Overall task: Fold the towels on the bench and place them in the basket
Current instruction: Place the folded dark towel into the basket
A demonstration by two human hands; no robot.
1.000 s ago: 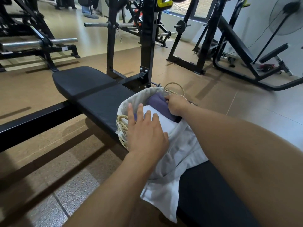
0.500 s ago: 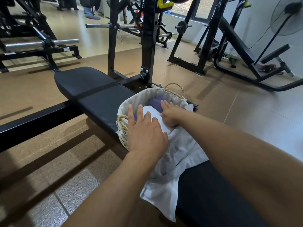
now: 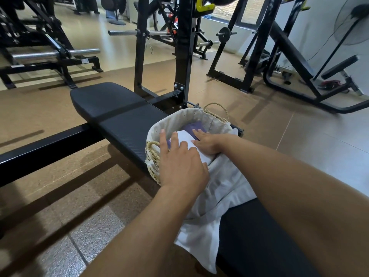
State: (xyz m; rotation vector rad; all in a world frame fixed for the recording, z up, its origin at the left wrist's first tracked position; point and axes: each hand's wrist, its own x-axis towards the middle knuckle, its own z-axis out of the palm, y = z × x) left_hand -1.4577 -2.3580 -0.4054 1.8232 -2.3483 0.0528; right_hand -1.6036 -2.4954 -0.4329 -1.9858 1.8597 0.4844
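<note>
A folded white towel [image 3: 186,143] is lying inside the woven basket [image 3: 153,156], on top of a purple towel [image 3: 194,126] that is peeking out just beyond it. The left hand [image 3: 180,164] is pressing flat on the near part of the white towel, its grip open with fingers [image 3: 162,139] spread and reaching toward the basket's far lining. The right hand [image 3: 207,142] is resting just to the right of the left one, also open and flat, its fingertips touching the purple towel while its palm is lying on the white one; neither hand is clutching anything.

The basket is sitting on the black padded table [image 3: 119,114], with its pale cloth lining [image 3: 179,118] folding over the rim and a straw loop handle [image 3: 217,110] standing up on the far side, beyond the right hand. Below both wrists, a loose white cloth [image 3: 215,206] is spilling from the basket's near edge across the table and hanging over its left side. Both forearms are stretching in from the near right.

Beyond the hands, black rack uprights [image 3: 184,52] are rising behind the table, a barbell bar [image 3: 54,53] is lying far to the left, and a standing fan [image 3: 353,25] is showing far to the right against the wall. The tiled floor [image 3: 60,196] is lying to the left of the left hand.
</note>
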